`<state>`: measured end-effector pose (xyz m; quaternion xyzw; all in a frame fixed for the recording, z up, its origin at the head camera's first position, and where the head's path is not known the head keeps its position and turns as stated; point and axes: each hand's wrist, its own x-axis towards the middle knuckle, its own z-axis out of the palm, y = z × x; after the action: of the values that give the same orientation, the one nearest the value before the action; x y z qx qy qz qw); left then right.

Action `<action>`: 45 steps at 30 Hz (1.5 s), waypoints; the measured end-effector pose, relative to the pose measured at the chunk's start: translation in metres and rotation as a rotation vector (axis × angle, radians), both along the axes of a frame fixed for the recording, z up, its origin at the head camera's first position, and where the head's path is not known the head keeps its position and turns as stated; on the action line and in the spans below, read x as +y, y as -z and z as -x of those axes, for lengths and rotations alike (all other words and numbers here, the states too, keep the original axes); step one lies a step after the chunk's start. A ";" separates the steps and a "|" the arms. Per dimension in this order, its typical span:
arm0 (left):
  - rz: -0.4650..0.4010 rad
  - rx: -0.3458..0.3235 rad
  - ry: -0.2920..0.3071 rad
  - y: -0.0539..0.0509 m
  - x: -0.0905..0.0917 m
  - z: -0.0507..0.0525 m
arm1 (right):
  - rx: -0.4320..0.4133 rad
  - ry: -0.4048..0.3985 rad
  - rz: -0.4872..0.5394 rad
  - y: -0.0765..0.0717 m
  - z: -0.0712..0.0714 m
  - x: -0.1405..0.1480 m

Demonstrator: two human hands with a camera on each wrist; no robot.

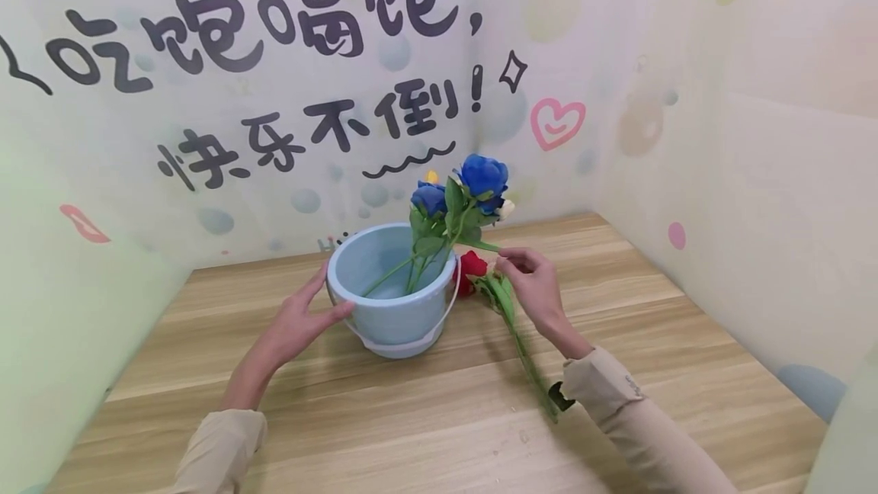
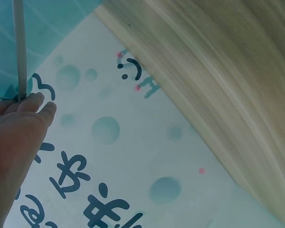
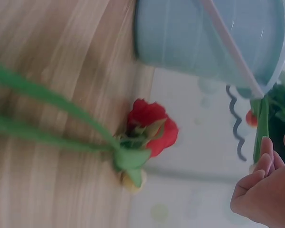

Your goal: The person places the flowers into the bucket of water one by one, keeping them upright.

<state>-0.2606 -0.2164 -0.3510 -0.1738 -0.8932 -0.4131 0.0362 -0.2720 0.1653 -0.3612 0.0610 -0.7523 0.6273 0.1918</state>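
A light blue bucket (image 1: pixel 401 322) stands upright on the wooden table, with blue artificial flowers (image 1: pixel 482 176) leaning out over its right rim. Their green stems (image 1: pixel 394 277) reach down inside. My left hand (image 1: pixel 296 325) rests against the bucket's left side, thumb at the near rim and fingers along the outside. At the right, my right hand (image 1: pixel 538 288) pinches a narrow green leaf (image 3: pixel 262 121) of the blue flowers between thumb and fingertips. Below it, a red artificial flower (image 1: pixel 472 271) lies on the table beside the bucket, its stem running toward my right sleeve.
The wood-grain table (image 1: pixel 295 433) meets a printed wall (image 1: pixel 274 197) with large black characters behind the bucket. Pale walls also border its left and right sides. The bucket's white handle (image 1: pixel 411 343) hangs down across its front. Beside my right cuff shows a small dark piece (image 1: pixel 559 396).
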 end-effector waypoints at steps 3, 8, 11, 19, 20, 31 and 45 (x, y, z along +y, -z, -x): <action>0.001 0.004 0.000 0.000 0.000 0.000 | -0.020 0.013 0.016 0.004 0.003 0.012; 0.003 0.000 -0.002 0.000 -0.001 0.000 | -0.056 0.041 0.009 0.014 0.007 0.028; 0.003 -0.004 -0.003 0.000 -0.001 0.000 | -0.091 0.049 -0.016 0.019 0.006 0.034; 0.012 -0.002 -0.001 -0.001 0.000 -0.001 | -0.165 0.034 -0.058 0.027 0.002 0.045; 0.013 -0.003 0.000 -0.001 0.000 -0.001 | -0.170 0.033 -0.060 0.028 0.002 0.045; 0.005 -0.010 0.004 -0.001 0.000 -0.001 | -0.283 -0.025 -0.121 0.040 -0.003 0.052; 0.018 -0.004 0.004 -0.001 0.000 0.000 | -0.401 -0.148 -0.186 0.048 -0.010 0.058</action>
<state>-0.2611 -0.2165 -0.3499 -0.1752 -0.8966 -0.4056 0.0321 -0.2615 0.2231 -0.4094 0.0075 -0.8236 0.5670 -0.0146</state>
